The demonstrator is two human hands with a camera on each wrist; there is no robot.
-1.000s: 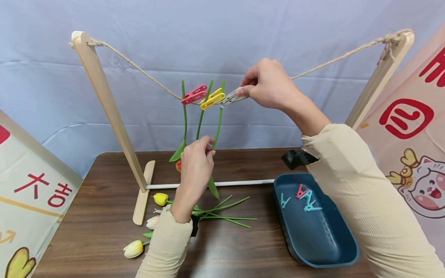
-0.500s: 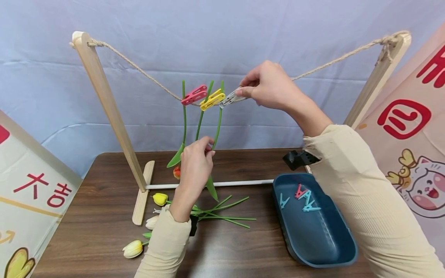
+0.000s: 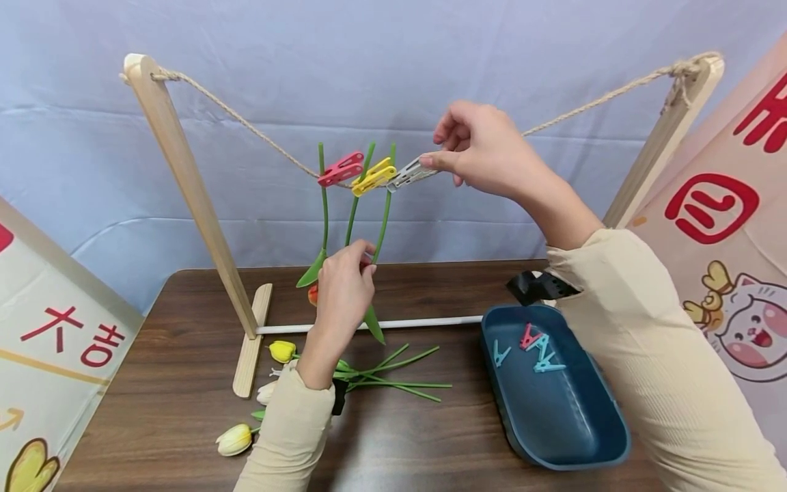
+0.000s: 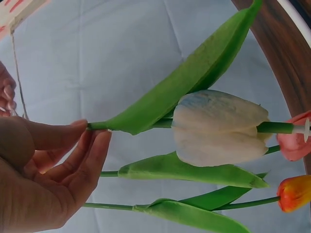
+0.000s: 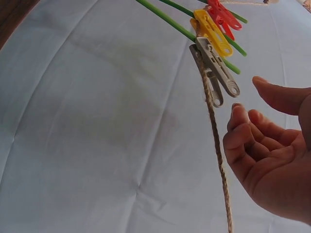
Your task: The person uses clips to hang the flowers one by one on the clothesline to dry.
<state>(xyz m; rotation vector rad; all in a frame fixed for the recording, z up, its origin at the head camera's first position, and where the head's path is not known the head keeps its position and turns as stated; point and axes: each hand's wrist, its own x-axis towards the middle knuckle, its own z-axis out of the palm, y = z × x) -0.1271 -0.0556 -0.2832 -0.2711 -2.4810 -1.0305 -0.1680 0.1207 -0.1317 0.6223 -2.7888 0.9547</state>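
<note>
My left hand [image 3: 346,283] pinches the green stem of a white tulip [image 4: 218,128] hanging head down; in the head view that hand hides its bloom. A grey clothespin [image 5: 214,70] clips this stem to the rope [image 3: 242,121]. Just beside the grey clothespin is my right hand [image 3: 486,147], its thumb and loosely bent fingers apart from it in the right wrist view. To the left, a yellow clothespin [image 3: 374,178] and a red clothespin [image 3: 341,169] hold two more stems on the rope. An orange tulip [image 4: 294,193] and a pink tulip [image 4: 294,141] hang there.
The rope sags between two wooden posts [image 3: 190,184], joined low down by a white rod [image 3: 430,322]. Yellow and white tulips [image 3: 235,439] lie on the brown table [image 3: 430,444]. A dark blue bin [image 3: 553,417] at right holds several clothespins [image 3: 547,364].
My right hand has let go of the grey clothespin, its fingers spreading and drawing slightly right. The clothespin stays on the rope and stem. My left hand keeps its pinch on the tulip stem.
</note>
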